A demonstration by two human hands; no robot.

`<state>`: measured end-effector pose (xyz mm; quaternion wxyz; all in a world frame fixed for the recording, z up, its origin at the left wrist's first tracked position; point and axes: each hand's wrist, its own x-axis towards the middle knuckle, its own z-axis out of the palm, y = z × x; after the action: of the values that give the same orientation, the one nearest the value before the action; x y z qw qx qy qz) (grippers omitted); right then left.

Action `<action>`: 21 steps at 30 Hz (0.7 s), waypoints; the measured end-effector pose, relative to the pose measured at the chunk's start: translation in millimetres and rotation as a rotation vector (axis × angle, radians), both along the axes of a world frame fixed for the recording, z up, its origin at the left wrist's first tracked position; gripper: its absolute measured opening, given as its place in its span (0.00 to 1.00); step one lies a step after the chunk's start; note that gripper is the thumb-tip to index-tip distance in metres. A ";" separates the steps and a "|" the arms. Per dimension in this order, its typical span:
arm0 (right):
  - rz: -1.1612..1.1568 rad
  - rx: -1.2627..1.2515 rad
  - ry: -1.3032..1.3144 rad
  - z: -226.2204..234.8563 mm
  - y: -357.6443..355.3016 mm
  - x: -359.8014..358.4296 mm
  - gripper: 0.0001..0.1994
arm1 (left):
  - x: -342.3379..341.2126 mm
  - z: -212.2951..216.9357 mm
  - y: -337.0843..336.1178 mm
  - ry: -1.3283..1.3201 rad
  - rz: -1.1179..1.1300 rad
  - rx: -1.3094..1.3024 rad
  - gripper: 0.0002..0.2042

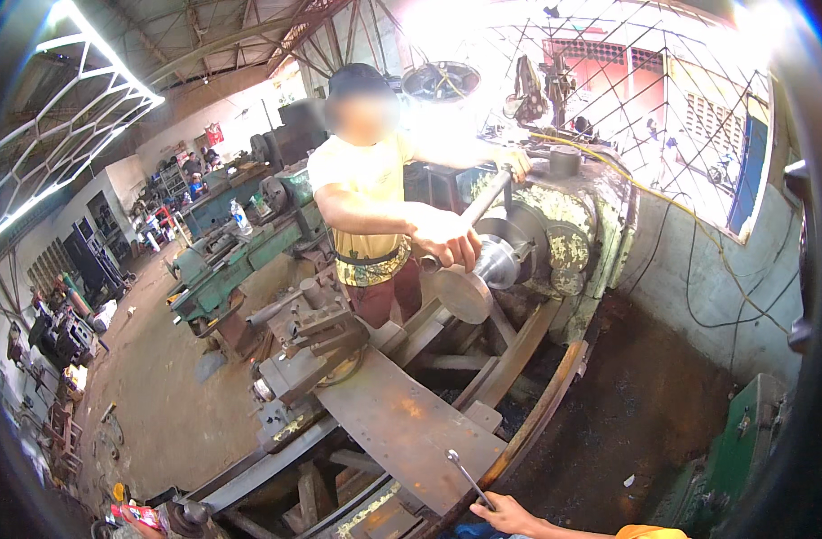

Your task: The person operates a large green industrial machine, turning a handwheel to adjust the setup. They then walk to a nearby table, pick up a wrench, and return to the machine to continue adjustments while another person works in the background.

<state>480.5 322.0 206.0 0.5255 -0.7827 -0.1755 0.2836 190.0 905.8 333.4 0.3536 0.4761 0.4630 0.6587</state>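
My right hand enters at the lower edge, fingers closed around the base of a thin metal lever. The lever rises up and to the left from my grip and ends in a small round knob. It stands at the near end of the lathe, just beside the rusty flat plate that lies along the bed. My left hand is outside the picture.

Farther along the bed sits the tool carriage, grey and greasy. Beyond it, at the headstock end, a second person in a yellow shirt stands across the machine. One of that person's hands rests on a round steel workpiece mounted at the chuck; the other hand grips a long bar that slants down toward the chuck.

A green second lathe stands behind on the left. A wire-mesh window fills the upper right.
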 end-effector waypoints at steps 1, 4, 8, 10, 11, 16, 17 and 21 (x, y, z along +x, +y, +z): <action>0.006 0.009 0.005 -1.6 0.8 -0.1 0.19 | -3.1 -2.2 1.5 -0.001 0.007 0.001 0.20; 0.048 -0.013 0.010 -5.4 2.7 -1.2 0.20 | -15.1 -7.8 5.6 -0.009 0.036 0.000 0.21; 0.027 0.023 -0.012 -10.3 5.5 -5.9 0.20 | -38.7 -13.9 7.0 -0.018 0.096 0.014 0.22; 0.055 -0.021 -0.102 -12.6 7.3 -6.1 0.17 | -51.2 -16.7 8.2 -0.020 0.118 0.019 0.23; 0.066 -0.043 -0.144 -13.4 8.2 -5.3 0.16 | -57.3 -17.7 9.6 -0.020 0.130 0.022 0.23; 0.134 -0.224 0.033 -13.8 12.2 2.9 0.23 | -89.8 -26.3 17.1 -0.016 0.180 0.039 0.24; 0.123 -0.227 0.025 -13.5 12.6 3.6 0.24 | -95.3 -28.3 19.4 -0.015 0.190 0.037 0.25; 0.067 -0.224 -0.012 -13.3 11.2 1.7 0.23 | -112.3 -37.0 25.9 -0.012 0.223 0.032 0.26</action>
<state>482.2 333.2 192.7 0.4237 -0.8320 -0.1720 0.3141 77.7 931.7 296.4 0.2733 0.4231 0.5006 0.7040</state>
